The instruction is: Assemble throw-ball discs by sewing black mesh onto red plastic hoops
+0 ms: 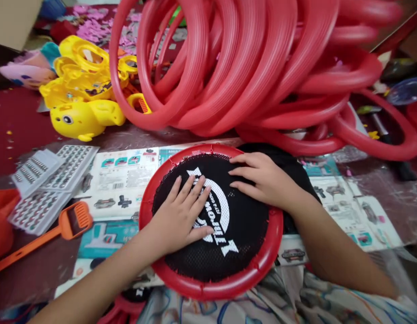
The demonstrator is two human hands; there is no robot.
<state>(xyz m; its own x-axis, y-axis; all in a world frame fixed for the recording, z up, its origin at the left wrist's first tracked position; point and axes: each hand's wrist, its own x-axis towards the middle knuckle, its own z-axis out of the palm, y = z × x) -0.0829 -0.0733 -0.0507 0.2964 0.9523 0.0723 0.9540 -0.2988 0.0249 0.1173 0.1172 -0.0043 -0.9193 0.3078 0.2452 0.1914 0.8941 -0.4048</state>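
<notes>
A red plastic hoop (269, 258) lies flat in front of me with a black mesh (242, 225) stretched across it; the mesh carries a white printed logo. My left hand (181, 216) lies flat on the mesh, fingers spread, over the logo. My right hand (262, 177) rests palm down on the mesh's upper right part, fingers stretched toward the left. Neither hand grips anything. More black mesh (289, 162) shows behind my right wrist.
A big pile of empty red hoops (249, 63) fills the back. Yellow toy parts (83, 90) sit at the back left. An orange-handled tool (56, 229) and blister cards of small cells (49, 184) lie at the left. Printed paper sheets (120, 175) cover the table.
</notes>
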